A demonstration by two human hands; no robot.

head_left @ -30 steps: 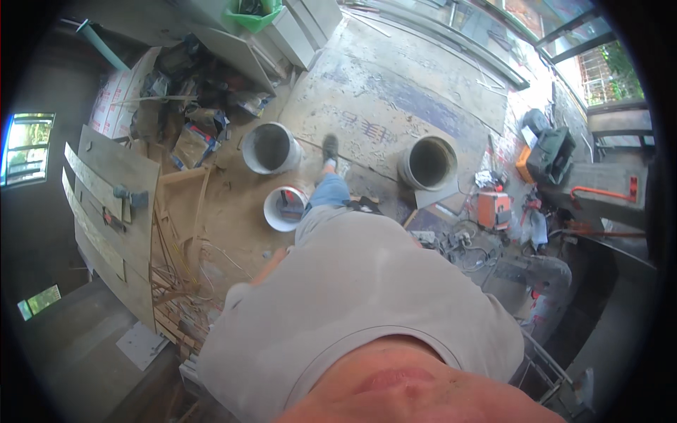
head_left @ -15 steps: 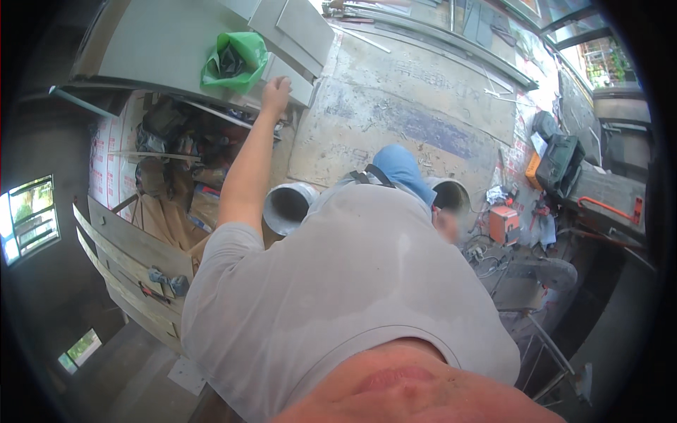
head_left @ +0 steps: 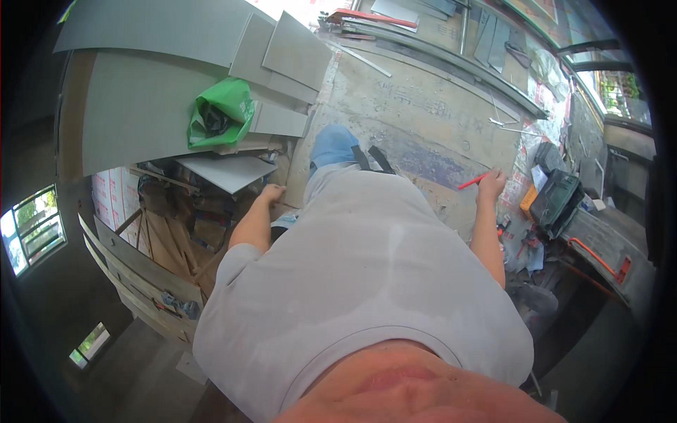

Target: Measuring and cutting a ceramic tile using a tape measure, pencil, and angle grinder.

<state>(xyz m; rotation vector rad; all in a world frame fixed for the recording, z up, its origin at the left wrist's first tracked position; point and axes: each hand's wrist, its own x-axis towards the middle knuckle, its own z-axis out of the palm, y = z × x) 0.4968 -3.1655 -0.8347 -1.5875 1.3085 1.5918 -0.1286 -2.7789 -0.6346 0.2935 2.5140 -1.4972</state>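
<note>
My left hand (head_left: pixel 271 192) hangs with its fingers curled, just right of a loose grey tile (head_left: pixel 227 173) that juts from under a stack of large grey tiles (head_left: pixel 141 106). I cannot see anything inside that hand. A green plastic bag (head_left: pixel 222 113) lies on the stack above it. My right hand (head_left: pixel 491 185) is out to the right and holds a red pencil (head_left: pixel 471 182) that points left over the dusty floor (head_left: pixel 423 120). My grey shirt (head_left: pixel 367 282) and a blue-trousered knee (head_left: pixel 331 144) fill the middle.
Cardboard and wooden boards (head_left: pixel 141 268) lean at the lower left under the tiles. Metal strips and tile offcuts (head_left: pixel 423 42) line the far wall. A dark tool case (head_left: pixel 557 201) and an orange-handled tool (head_left: pixel 599 257) sit at the right.
My left arm has come down from the green bag to beside the loose tile. My right hand with the red pencil has come into view, and the buckets have dropped out of sight.
</note>
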